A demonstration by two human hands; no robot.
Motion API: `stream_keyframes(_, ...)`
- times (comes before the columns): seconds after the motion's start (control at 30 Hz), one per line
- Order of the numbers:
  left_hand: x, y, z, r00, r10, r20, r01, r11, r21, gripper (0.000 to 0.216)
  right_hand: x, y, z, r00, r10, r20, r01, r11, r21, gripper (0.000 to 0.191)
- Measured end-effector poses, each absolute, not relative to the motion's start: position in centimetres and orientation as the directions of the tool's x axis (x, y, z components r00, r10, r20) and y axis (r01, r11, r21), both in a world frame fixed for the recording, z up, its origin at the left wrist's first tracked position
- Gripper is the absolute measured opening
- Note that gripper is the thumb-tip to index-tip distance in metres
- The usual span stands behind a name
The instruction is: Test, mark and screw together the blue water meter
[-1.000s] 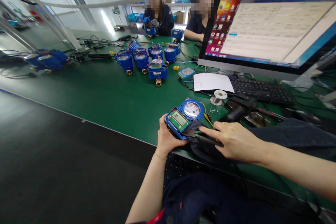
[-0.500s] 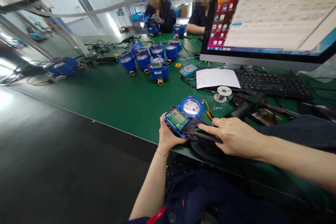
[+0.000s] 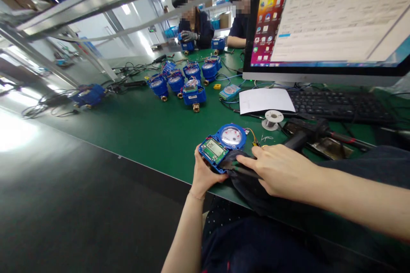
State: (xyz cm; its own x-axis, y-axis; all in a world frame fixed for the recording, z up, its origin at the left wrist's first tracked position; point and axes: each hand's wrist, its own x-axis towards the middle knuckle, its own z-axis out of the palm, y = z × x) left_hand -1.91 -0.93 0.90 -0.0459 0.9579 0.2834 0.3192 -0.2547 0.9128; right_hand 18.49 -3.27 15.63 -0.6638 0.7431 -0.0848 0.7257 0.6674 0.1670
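A blue water meter (image 3: 222, 145) with a round dial and a green display board sits at the near edge of the green table (image 3: 141, 128). My left hand (image 3: 205, 175) grips its near left side from below. My right hand (image 3: 278, 170) holds a thin dark tool with a green grip (image 3: 238, 169), index finger stretched along it, its tip at the meter's right side. A dark cloth (image 3: 248, 183) lies under that hand.
Several blue meters (image 3: 185, 81) stand farther back, more at the left (image 3: 88, 95) amid cables. A monitor (image 3: 326, 25), keyboard (image 3: 336, 104), white paper (image 3: 265, 100), a solder spool (image 3: 272, 119) and a black tool (image 3: 307, 132) lie right. Two people sit at the far end.
The view has tilted and shifted; the meter and both hands keep the same grip, with the hands slightly lower in the picture.
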Motion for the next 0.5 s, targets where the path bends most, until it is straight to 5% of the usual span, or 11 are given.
stream_keyframes(0.13,-2.7,-0.8,1.2,-0.009,0.898,0.439,0.556,-0.361,0.749,0.127,18.5,-2.4,15.4,-0.669,0.734,-0.12,0.728,0.679,0.095,0.046)
stream_keyframes(0.27,-3.1,0.4,0.9,-0.007,0.91,0.415,0.443,-0.37,0.817,0.135,18.5,-1.6,14.3,-0.663,0.741,-0.108,0.743,0.668,0.023,0.051)
stream_keyframes(0.5,-3.2,1.9,-0.2,-0.108,0.914,0.39,0.301,-0.344,0.889,0.123,18.2,-0.4,17.5,-0.604,0.778,-0.173,0.773,0.625,0.112,0.047)
